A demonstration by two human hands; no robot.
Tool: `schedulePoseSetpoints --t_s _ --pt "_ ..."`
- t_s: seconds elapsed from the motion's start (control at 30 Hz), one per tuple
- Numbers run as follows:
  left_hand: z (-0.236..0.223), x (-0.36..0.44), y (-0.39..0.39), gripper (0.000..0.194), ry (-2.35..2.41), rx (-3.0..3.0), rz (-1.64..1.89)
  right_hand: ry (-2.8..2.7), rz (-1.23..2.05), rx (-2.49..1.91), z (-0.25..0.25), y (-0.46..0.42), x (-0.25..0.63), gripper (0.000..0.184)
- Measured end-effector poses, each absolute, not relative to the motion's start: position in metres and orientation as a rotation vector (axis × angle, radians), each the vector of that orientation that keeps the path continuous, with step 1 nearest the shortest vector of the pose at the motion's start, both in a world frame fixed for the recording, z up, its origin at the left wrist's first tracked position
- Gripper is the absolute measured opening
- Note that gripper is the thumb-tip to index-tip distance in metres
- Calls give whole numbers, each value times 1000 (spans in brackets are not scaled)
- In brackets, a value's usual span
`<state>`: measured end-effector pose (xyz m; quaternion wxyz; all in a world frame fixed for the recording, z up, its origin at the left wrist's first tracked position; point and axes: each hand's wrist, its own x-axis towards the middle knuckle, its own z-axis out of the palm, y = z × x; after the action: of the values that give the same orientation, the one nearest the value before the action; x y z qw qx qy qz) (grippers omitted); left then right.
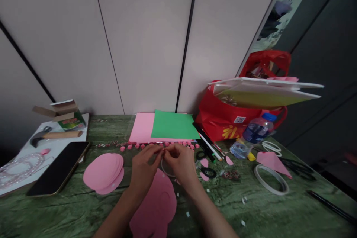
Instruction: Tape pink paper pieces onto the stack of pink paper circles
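Observation:
Over the middle of the table, my left hand [145, 163] and my right hand [180, 163] meet with thumbs and fingertips pinched together. Something tiny and pinkish shows between the fingertips, too small to make out. Beneath and in front of my hands lie pink rounded paper shapes [156, 208]. A ring-shaped thing [166, 171], partly hidden by my right hand, sits behind them. Just beyond my fingers runs a row of small pink paper rolls [129, 147]. To the left rests a stack of pink paper circles [103, 171].
Green paper [175, 125] and pink paper [141, 128] lie at the back. Black-handled scissors [208, 172], a water bottle [252, 135], a red bag [217, 119] and a tape roll [271, 179] stand right. Left are a phone [60, 169], hammer [58, 134] and small box [69, 117].

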<state>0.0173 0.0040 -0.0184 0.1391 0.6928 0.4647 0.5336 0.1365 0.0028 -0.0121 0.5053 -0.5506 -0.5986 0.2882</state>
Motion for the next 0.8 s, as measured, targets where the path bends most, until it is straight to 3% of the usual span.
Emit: schedulePoseSetpoints --t_s 0.4,0.8 --pt "-25 17 7 22 1310 1754 1377 -1147 1051 -1199 -24 11 134 8" --pt "-23 22 8 22 1279 1256 1394 -1290 875 -1252 -21 6 127 11"
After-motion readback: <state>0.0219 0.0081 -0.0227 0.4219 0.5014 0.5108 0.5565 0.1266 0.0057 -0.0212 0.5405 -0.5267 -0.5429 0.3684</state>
